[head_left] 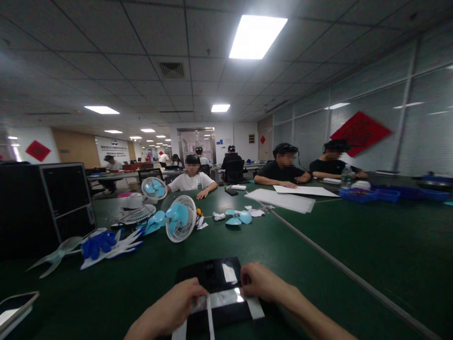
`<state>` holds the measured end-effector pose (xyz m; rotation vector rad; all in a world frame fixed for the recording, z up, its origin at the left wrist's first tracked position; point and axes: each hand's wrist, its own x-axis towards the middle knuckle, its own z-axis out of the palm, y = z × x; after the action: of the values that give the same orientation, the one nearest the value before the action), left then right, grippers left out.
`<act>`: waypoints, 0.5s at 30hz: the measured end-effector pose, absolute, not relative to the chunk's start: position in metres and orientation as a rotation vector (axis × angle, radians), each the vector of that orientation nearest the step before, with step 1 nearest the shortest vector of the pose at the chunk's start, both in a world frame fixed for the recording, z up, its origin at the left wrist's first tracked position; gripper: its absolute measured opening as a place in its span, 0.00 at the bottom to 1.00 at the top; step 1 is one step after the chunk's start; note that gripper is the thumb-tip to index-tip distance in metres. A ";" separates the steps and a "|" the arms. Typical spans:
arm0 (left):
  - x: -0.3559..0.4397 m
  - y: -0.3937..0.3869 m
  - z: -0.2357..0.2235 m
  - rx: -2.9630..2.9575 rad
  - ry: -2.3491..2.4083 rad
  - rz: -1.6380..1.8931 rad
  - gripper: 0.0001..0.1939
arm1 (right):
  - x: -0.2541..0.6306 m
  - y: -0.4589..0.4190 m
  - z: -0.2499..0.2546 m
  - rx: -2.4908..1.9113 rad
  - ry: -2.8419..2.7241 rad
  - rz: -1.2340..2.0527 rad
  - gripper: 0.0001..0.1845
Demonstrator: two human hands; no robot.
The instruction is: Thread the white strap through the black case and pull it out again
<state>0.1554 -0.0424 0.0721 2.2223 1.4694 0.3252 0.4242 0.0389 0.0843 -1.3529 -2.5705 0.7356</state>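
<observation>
While both grips (182,300) (260,282) pinch, shiny strip (225,297) lies between; panel (226,315) below.

Dim around me; ceiling panel (258,37) above burns white. Glare streaks glossy strip (225,298) before me. My wide view stretches toward edges; distance looks soft, fine detail smeared.
</observation>
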 end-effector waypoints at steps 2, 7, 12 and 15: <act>0.160 -0.045 0.075 2.238 1.418 0.304 0.22 | 0.424 0.040 0.083 -1.351 -2.569 0.722 0.09; 0.160 -0.045 0.076 2.252 1.420 0.291 0.24 | 0.425 0.041 0.085 -1.342 -2.570 0.695 0.09; 0.156 -0.040 0.068 2.263 1.401 0.289 0.24 | 0.414 0.024 0.085 -0.916 -2.609 0.404 0.10; 0.155 -0.039 0.066 2.253 1.397 0.294 0.24 | 0.401 0.005 0.078 -0.545 -2.749 0.418 0.13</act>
<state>0.1552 -0.0393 0.0660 2.2528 1.3975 0.2938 0.4009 0.0051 0.0783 -0.5450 -2.7487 0.4180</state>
